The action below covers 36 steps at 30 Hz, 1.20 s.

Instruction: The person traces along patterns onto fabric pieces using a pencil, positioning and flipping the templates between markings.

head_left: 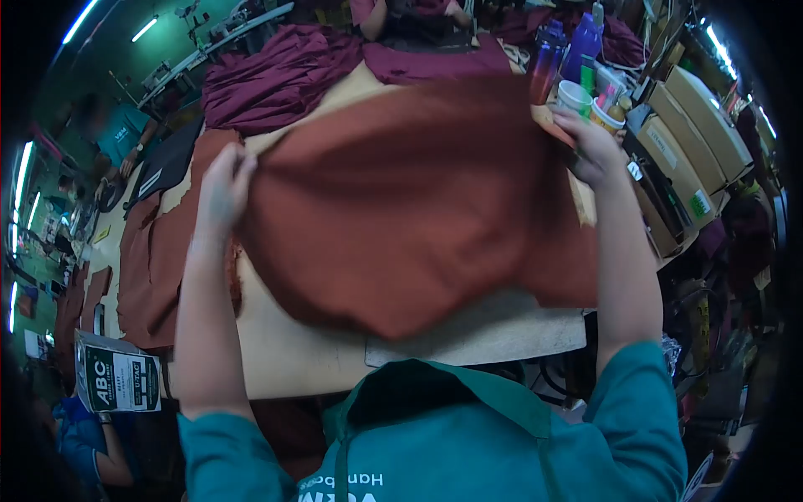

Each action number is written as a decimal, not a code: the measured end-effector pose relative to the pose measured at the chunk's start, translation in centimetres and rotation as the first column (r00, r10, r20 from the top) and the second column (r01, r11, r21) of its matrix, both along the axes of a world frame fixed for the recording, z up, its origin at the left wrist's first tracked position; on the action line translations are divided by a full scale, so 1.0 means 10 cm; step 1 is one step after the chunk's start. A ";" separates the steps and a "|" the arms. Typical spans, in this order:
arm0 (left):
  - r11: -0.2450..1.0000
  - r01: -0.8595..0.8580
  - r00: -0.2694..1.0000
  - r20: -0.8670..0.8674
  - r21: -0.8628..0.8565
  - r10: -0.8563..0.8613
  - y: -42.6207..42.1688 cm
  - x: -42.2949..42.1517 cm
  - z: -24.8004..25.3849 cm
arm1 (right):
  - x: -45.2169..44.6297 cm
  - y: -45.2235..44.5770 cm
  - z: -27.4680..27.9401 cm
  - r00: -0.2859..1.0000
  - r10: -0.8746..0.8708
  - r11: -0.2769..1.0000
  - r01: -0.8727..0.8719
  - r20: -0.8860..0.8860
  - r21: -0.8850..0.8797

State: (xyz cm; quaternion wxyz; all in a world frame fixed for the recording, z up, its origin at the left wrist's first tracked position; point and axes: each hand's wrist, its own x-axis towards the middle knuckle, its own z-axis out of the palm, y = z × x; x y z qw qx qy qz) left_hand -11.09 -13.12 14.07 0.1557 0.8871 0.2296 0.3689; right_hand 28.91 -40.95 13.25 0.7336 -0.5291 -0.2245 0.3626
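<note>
A large reddish-brown sheet of fabric or leather spreads between my two hands, blurred by motion and lifted off the table in its middle. My left hand is closed on its left edge, fingers curled over it. At the far right corner my right hand is closed too, its fingers pinched at the sheet's edge. A small orange item shows by those fingertips; its kind is not clear. Beneath the sheet's near edge lies a pale grey board or mat on the light table.
More reddish-brown material lies at left, beside a black folded piece. Maroon cloth is heaped at the back, near a seated person. Bottles, tubs and cardboard boxes stand right. An ABC-labelled tin is near left.
</note>
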 end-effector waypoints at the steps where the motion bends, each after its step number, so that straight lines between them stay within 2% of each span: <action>1: 0.984 -0.111 0.994 0.011 0.138 0.111 0.35 0.12 0.10 | 0.00 0.35 0.13 0.990 -0.128 0.991 0.129 0.056 -0.024; 2: 0.946 -0.138 0.990 0.077 0.294 0.120 0.64 0.21 0.38 | 0.17 0.65 0.25 0.960 -0.215 0.977 0.212 0.181 0.039; 3: 0.881 -0.187 0.977 0.172 0.434 0.123 0.80 0.27 0.77 | 0.19 0.83 0.53 0.939 -0.283 0.957 0.263 0.193 0.123; 4: 0.795 -0.306 0.942 0.287 0.524 0.174 0.77 0.30 1.20 | 0.21 0.90 0.84 0.917 -0.317 0.938 0.267 0.241 0.221; 5: 0.814 -0.438 0.895 0.270 0.381 0.355 0.64 0.27 1.61 | 0.06 0.84 1.19 0.903 -0.315 0.946 0.272 0.293 0.178; 6: 0.713 -0.520 0.845 0.405 0.471 0.349 0.96 0.15 1.94 | 0.75 0.90 1.31 0.904 -0.242 0.953 0.154 0.351 0.262; 7: 0.753 -0.482 0.864 0.387 0.449 0.323 0.94 0.02 2.01 | 0.68 0.82 1.50 0.870 -0.333 0.927 0.232 0.363 0.294; 8: 0.788 -0.441 0.881 0.374 0.429 0.290 0.83 -0.12 2.06 | -0.24 0.61 1.71 0.927 -0.239 0.920 0.122 0.288 0.371; 10: 0.849 -0.353 0.910 0.356 0.393 0.214 0.54 -0.44 2.07 | -0.05 0.41 1.62 0.875 -0.038 0.935 -0.139 0.483 0.325; 12: 0.888 -0.303 0.925 0.332 0.345 0.186 0.35 -0.72 1.81 | -0.20 0.21 1.29 0.858 -0.044 0.955 -0.115 0.511 0.275; 14: 0.904 -0.306 0.942 0.234 0.300 0.241 0.05 -0.96 1.24 | -0.44 -0.01 0.87 0.871 -0.089 0.993 0.038 0.483 0.114; 15: 0.984 -0.168 0.952 0.268 0.061 0.146 -0.17 -1.01 0.90 | -0.56 -0.12 0.65 0.889 -0.108 0.994 0.094 0.445 0.053; 16: 0.998 -0.065 0.986 0.150 -0.010 0.066 -0.38 -1.09 0.59 | -0.65 -0.19 0.39 0.926 -0.129 0.992 0.124 0.356 0.038; 17: 0.999 0.029 0.999 0.018 0.044 -0.030 -0.71 -1.02 0.41 | -0.69 -0.33 0.16 0.943 -0.080 0.993 0.104 0.324 -0.055; 18: 0.986 0.114 0.992 -0.045 -0.125 -0.120 -0.89 -1.05 0.20 | -0.72 -0.47 -0.04 0.957 -0.033 0.986 0.078 0.289 -0.148; 19: 0.901 0.091 0.980 -0.122 -0.425 -0.156 -1.06 -1.10 0.02 | -0.80 -0.58 -0.22 0.966 -0.020 0.978 0.072 0.258 -0.195; 20: 0.875 0.166 0.913 -0.265 -0.455 -0.311 -1.08 -1.20 -0.19 | -0.87 -0.68 -0.38 0.974 -0.008 0.968 0.065 0.228 -0.242; 21: 0.762 0.099 0.836 -0.362 -0.639 -0.412 -1.16 -1.25 -0.28 | -0.82 -0.83 -0.60 0.968 0.075 0.937 0.015 0.241 -0.350; 22: 0.748 0.156 0.752 -0.413 -0.646 -0.513 -1.16 -1.28 -0.40 | -0.82 -0.95 -0.71 0.956 0.159 0.891 -0.032 0.246 -0.452; 24: 0.600 0.018 0.833 -0.320 -0.800 -0.451 -1.12 -1.27 -0.47 | -0.93 -1.10 -0.73 0.932 0.243 0.736 0.004 0.270 -0.677; 26: 0.733 -0.182 0.914 -0.388 -0.655 -0.121 -0.84 -1.17 -0.66 | -0.88 -1.22 -0.85 0.868 0.347 0.691 0.020 0.356 -0.723; 28: 0.923 -0.242 0.951 -0.262 -0.300 0.165 -0.44 -0.94 -0.92 | -0.87 -1.24 -0.92 0.772 0.454 0.636 0.069 0.445 -0.768; 29: 0.915 -0.332 0.919 -0.296 -0.229 0.260 -0.37 -0.70 -0.85 | -0.91 -1.20 -0.85 0.752 0.484 0.602 0.085 0.447 -0.794; 30: 0.911 -0.357 0.913 -0.280 -0.205 0.295 -0.25 -0.48 -0.89 | -0.94 -1.16 -0.88 0.745 0.468 0.621 0.106 0.476 -0.777; 31: 0.905 -0.327 0.929 -0.268 -0.270 0.256 -0.19 -0.21 -0.83 | -0.96 -1.14 -0.90 0.737 0.449 0.638 0.130 0.504 -0.759; 32: 0.918 -0.319 0.930 -0.263 -0.235 0.256 -0.05 0.05 -0.87 | -0.96 -1.13 -0.92 0.730 0.428 0.652 0.158 0.532 -0.741; 33: 0.898 -0.348 0.916 -0.301 -0.270 0.265 0.05 0.30 -0.85 | -0.92 -1.14 -1.02 0.703 0.447 0.651 0.168 0.553 -0.740; 36: 0.768 -0.453 0.864 -0.436 -0.452 0.253 0.26 0.81 -0.76 | -1.00 -1.09 -1.06 0.660 0.450 0.595 0.281 0.602 -0.753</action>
